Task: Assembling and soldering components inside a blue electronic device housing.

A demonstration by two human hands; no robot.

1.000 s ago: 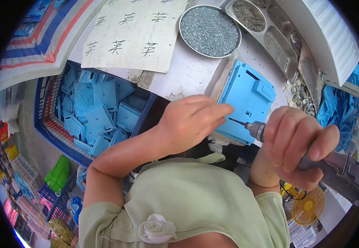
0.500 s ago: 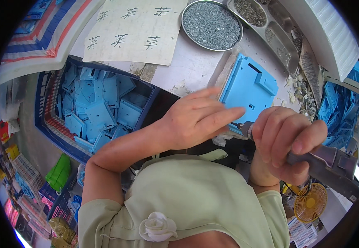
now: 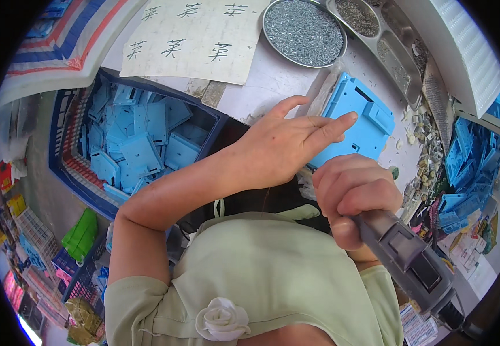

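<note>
A light blue plastic panel (image 3: 356, 132) lies on the worktop, with a raised block and a small slot on its face. My left hand (image 3: 290, 144) reaches over its left side, fingers stretched and apart; the thumb side covers part of the panel. My right hand (image 3: 356, 193) is wrapped round a dark grey electric screwdriver (image 3: 411, 254), its cord end toward the lower right. The screwdriver's tip is hidden behind my right hand, near the panel's front edge, so contact cannot be made out.
A round metal dish of screws (image 3: 304, 34) stands behind the panel, beside a divided steel tray (image 3: 402, 60). To the left, a blue crate (image 3: 218, 130) holds many blue panels. More blue parts (image 3: 463, 155) are heaped at right. A handwritten sheet (image 3: 192, 43) lies on the table.
My left hand has moved up and right, further over the panel. My right hand has shifted left with the screwdriver, whose rear end has swung lower. The view has shifted slightly.
</note>
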